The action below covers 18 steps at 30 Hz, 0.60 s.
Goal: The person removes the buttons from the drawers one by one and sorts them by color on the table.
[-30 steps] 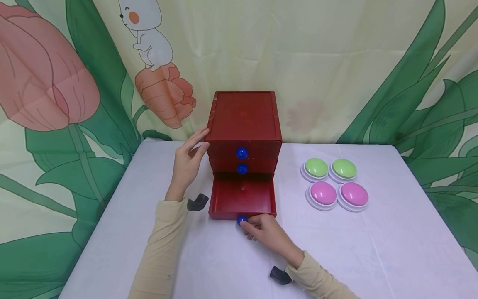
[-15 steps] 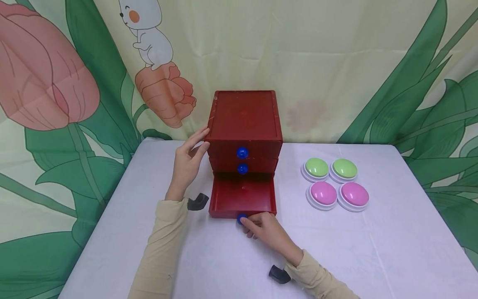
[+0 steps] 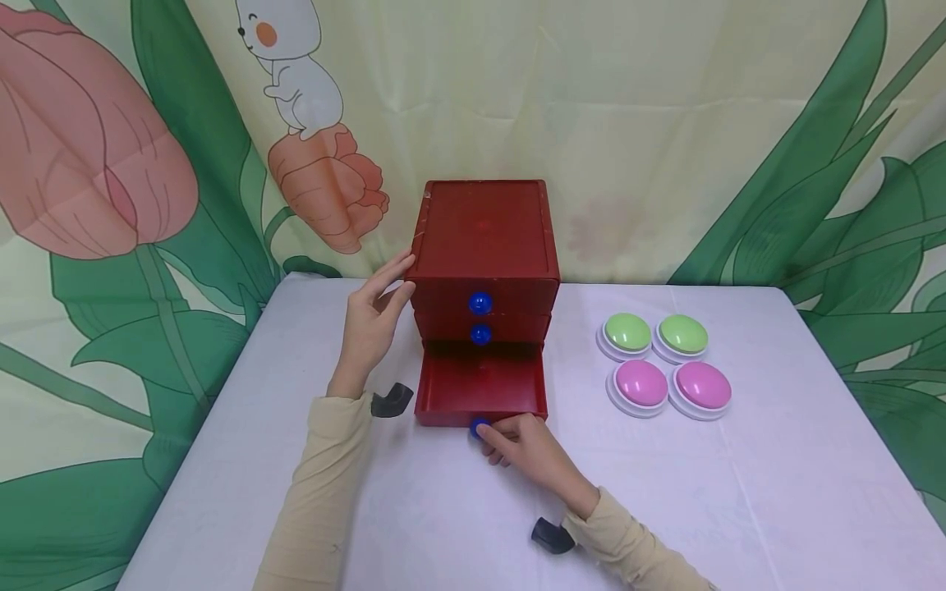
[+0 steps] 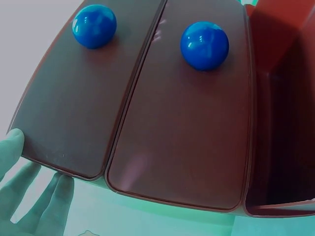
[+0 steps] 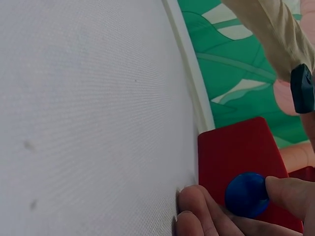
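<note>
A dark red drawer cabinet (image 3: pixel 484 230) with three stacked drawers stands at the back of the table. Its bottom drawer (image 3: pixel 480 390) is pulled out and bare inside; the upper two are closed, each with a round blue knob (image 4: pixel 204 45). My right hand (image 3: pixel 528 450) pinches the bottom drawer's blue knob (image 5: pixel 247 195) between thumb and fingers. My left hand (image 3: pixel 372 324) rests with extended fingers against the cabinet's upper left side. In the left wrist view, its fingertips touch the edge beside the top drawer front (image 4: pixel 74 98).
Two green push lights (image 3: pixel 627 332) and two pink push lights (image 3: pixel 640 383), all with white bases, sit right of the cabinet on the white table (image 3: pixel 650 492). A printed curtain (image 3: pixel 628 123) hangs close behind. Black wrist pieces (image 3: pixel 553 536) jut beside both sleeves.
The bottom drawer has slid slightly inward, with my right hand moving along on its knob. My left hand has stayed at the cabinet's side.
</note>
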### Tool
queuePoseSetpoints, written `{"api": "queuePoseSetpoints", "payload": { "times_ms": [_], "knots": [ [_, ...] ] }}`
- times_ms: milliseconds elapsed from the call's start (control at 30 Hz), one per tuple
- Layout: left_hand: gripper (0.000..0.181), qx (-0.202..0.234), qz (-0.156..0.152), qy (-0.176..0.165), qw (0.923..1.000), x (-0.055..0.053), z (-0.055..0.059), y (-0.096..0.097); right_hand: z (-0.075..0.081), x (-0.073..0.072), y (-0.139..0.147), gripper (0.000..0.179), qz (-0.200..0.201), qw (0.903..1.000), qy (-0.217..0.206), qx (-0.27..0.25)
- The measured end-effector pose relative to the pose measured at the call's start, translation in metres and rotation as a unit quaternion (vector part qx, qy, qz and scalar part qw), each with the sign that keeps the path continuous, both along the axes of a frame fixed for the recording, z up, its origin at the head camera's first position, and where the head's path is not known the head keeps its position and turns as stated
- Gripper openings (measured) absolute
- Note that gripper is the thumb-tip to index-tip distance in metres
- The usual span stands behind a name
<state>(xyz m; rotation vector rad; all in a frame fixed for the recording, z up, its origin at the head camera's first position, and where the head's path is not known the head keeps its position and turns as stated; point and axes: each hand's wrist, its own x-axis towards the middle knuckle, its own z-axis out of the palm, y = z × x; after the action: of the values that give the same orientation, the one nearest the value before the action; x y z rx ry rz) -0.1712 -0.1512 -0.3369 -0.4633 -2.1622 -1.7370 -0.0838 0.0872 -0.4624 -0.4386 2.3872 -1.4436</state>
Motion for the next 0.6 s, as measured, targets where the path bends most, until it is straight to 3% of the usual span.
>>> {"api": "queuePoseSetpoints", "payload": {
  "times_ms": [267,600],
  "knots": [
    [0.042,0.003,0.001,0.006,1.0000,-0.0063,-0.0087,-0.0027,0.0001,-0.0042,-0.0004,0.031,0.002,0.9998,-0.004,-0.019],
    [0.042,0.001,-0.001,0.001,1.0000,0.0006,0.0009,-0.0003,0.0032,-0.0097,-0.0015,0.033,-0.001,0.9991,-0.016,-0.038]
  ]
}}
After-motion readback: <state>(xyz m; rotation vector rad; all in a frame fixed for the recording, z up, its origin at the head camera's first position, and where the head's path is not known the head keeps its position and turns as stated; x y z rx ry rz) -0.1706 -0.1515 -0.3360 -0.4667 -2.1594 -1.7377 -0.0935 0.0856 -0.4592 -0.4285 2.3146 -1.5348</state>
